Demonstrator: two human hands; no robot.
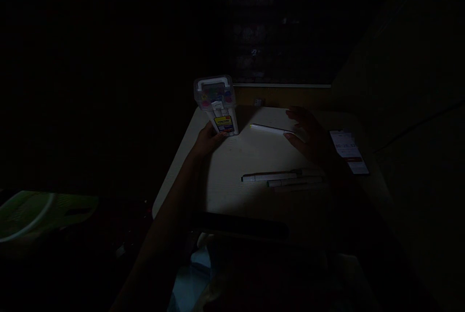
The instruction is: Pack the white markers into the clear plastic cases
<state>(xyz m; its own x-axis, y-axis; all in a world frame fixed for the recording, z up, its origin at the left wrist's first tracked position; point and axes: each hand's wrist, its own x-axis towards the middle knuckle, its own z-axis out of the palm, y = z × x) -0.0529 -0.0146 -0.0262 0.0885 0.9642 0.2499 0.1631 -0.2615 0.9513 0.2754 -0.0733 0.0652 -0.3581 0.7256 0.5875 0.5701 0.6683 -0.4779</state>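
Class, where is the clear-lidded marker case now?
In the head view, the marker case is at the far left of the table, the left hand at its base.

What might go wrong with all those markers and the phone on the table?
The tall marker box might tip if bumped; the left hand is at its base.

The loose marker beside the open right hand could roll if nudged.

The phone lies near the right edge of the table, close to the right arm, so a careless elbow might push it off.
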